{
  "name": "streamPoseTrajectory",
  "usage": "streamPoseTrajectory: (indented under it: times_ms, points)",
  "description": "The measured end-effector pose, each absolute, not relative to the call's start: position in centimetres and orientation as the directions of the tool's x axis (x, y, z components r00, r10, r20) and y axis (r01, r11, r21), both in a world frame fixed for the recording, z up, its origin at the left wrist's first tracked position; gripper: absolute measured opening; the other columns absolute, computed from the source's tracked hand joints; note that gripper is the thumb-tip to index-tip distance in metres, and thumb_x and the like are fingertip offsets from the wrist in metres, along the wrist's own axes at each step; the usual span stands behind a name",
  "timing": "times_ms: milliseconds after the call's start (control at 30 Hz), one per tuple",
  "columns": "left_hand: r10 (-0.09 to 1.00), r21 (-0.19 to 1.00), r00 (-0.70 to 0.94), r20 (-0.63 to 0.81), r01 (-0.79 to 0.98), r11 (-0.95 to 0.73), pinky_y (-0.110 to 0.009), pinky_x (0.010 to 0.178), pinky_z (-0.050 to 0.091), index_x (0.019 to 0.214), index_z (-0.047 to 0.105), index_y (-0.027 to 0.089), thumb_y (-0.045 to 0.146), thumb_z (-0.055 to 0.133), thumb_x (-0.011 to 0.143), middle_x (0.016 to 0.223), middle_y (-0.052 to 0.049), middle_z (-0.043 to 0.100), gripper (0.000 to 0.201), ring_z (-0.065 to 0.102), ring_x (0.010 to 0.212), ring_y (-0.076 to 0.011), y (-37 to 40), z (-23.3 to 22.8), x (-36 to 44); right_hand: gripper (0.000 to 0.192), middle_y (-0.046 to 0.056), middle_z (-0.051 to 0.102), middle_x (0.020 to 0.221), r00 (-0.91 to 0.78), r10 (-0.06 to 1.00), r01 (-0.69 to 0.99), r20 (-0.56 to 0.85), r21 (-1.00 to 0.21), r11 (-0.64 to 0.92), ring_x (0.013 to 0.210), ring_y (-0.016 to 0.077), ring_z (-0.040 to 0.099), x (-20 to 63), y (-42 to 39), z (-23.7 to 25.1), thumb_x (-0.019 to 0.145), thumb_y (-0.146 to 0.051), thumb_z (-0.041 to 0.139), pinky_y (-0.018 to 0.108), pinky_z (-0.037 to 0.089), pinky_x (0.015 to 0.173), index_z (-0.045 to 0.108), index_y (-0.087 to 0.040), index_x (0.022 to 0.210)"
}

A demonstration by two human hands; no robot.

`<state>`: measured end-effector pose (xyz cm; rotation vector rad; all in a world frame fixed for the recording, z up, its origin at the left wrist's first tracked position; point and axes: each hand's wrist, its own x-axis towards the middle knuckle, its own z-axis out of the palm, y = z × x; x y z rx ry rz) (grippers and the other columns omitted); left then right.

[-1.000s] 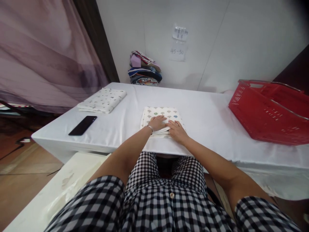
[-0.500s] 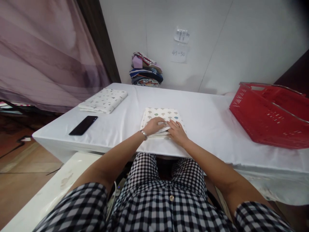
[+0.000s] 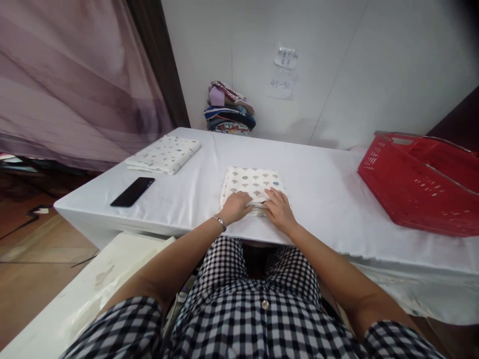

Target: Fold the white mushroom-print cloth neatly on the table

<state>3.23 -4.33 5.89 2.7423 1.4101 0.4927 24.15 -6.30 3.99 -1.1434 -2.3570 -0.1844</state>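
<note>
A folded white cloth [image 3: 254,180] with a grey print and one green and one blue motif lies in front of me, its layers showing along the near edge. My left hand [image 3: 236,207] is closed at the near left part of that edge, fingers curled over it. On the near right part, my right hand [image 3: 280,210] grips the edge, fingers on top and thumb at the layers. A second folded white cloth [image 3: 164,153] with a small dark print rests at the table's far left. Between it and me lies a black phone [image 3: 132,192].
The table [image 3: 322,184] has a white cover. A red basket [image 3: 415,184] with metal handles stands at its right end. Against the wall is a stack of folded fabrics [image 3: 229,112], left of a paper reading 45-50 [image 3: 280,86]. A pale surface [image 3: 93,284] extends at lower left.
Both hands have drawn slightly toward me, to the near edge of the cloth, uncovering more of its top. The top layer lies flatter. The view has shifted a little.
</note>
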Motion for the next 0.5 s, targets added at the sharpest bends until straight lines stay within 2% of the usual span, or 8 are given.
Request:
streamPoseTrajectory:
  times_ms: [167,500]
  points:
    - [0.811,0.18,0.537,0.23,0.796,-0.578,-0.035,0.081,0.042,0.091,0.062,0.019,0.034,0.047,0.088,0.094,-0.006,0.062,0.022,0.055,0.093,-0.0209,-3.9,6.1,3.1,0.022,0.009,0.039,0.143,-0.471,0.671,0.783,0.572,-0.079,0.617,0.138,0.0246,0.022,23.9,-8.4,3.0,0.09,-0.021,0.043,0.05,0.022,0.108,0.065,-0.019,0.089]
    - [0.809,0.165,0.533,0.247,0.8,-0.577,-0.033,0.077,0.043,0.09,0.063,0.018,0.031,0.051,0.086,0.091,-0.005,0.064,0.019,0.056,0.087,-0.0199,-4.1,6.5,3.3,0.021,0.012,0.041,0.142,-0.493,0.707,0.817,0.507,-0.011,0.577,0.136,0.0304,0.024,21.8,-6.8,2.6,0.089,-0.017,0.047,0.055,0.022,0.107,0.066,-0.015,0.08]
